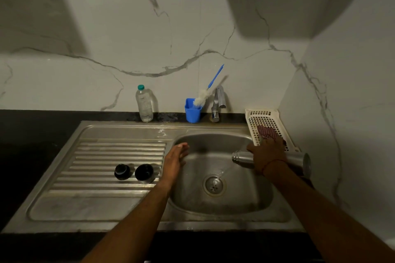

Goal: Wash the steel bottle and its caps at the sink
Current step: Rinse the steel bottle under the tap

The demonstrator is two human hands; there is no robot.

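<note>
White plastic basket (265,120) just 12 o'clock of your R hand (267,153), gripping cylindrical steel bottle (242,158): axis 3–9, mouth at 9. L hand (176,157) flat, holding nothing.

Your cylindrical brushed-steel bottle (241,157) lies horizontal, gripped by your right hand (267,155), its open mouth pointing left over the steel basin (213,147) and water streaming out. On the ribbed draining board (102,155), the smaller round black cap (122,171) and wider round black cap (144,173) sit side by side.
</note>
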